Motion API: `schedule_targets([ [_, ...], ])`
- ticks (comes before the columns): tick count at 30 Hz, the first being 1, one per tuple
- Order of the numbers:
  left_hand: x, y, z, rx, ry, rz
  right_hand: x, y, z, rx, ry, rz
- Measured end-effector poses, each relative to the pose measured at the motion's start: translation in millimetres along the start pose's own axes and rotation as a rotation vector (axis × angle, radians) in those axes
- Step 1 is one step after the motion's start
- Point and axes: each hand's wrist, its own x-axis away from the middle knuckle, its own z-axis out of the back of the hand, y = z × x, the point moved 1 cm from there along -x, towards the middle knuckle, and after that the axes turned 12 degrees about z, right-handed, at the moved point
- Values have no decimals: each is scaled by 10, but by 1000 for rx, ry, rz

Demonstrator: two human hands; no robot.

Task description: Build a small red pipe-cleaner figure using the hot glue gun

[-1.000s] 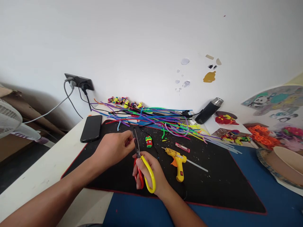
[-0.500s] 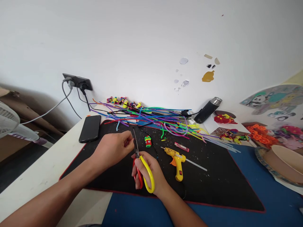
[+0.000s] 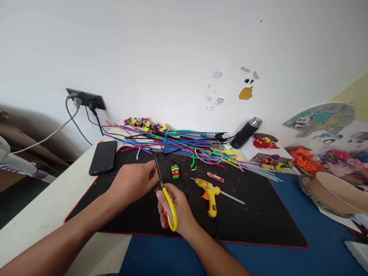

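My right hand (image 3: 174,207) grips scissors (image 3: 171,211) with yellow and red handles, their blades pointing up and away. The blades look nearly together, beside the fingertips of my left hand (image 3: 140,178). That hand is closed in a pinch; what it holds is too small or hidden to make out. Just beyond the scissors, a small red and green figure with googly eyes (image 3: 175,172) lies on the black mat (image 3: 244,226). To the right rests a yellow glue gun (image 3: 211,195) with a clear glue stick in its back.
Many colored pipe cleaners (image 3: 184,142) lie along the wall. A phone (image 3: 102,158) is at the left, a pink-labelled tube (image 3: 215,177) beyond the glue gun, a black flask (image 3: 246,133) at the back right, and a bowl (image 3: 342,191) at the far right.
The scissor handles have come closer together and the blades have closed further. The whole view has shifted slightly, so most things appear further left.
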Motion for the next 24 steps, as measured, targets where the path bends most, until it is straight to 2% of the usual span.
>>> schedule_targets([
  [7, -198, -70, -63, 32, -67, -10, -150, -30, -13, -56, -14, -116],
  [12, -360, -85, -176, 58, -146, -44, -223, -57, -7, -82, 32, -167],
  [19, -566, -101, -323, 109, -248, -63, -281, -106, 9, -67, 32, -307],
  [24, -614, -159, -371, 152, -267, -87, -297, -89, 10, -62, 39, -324],
])
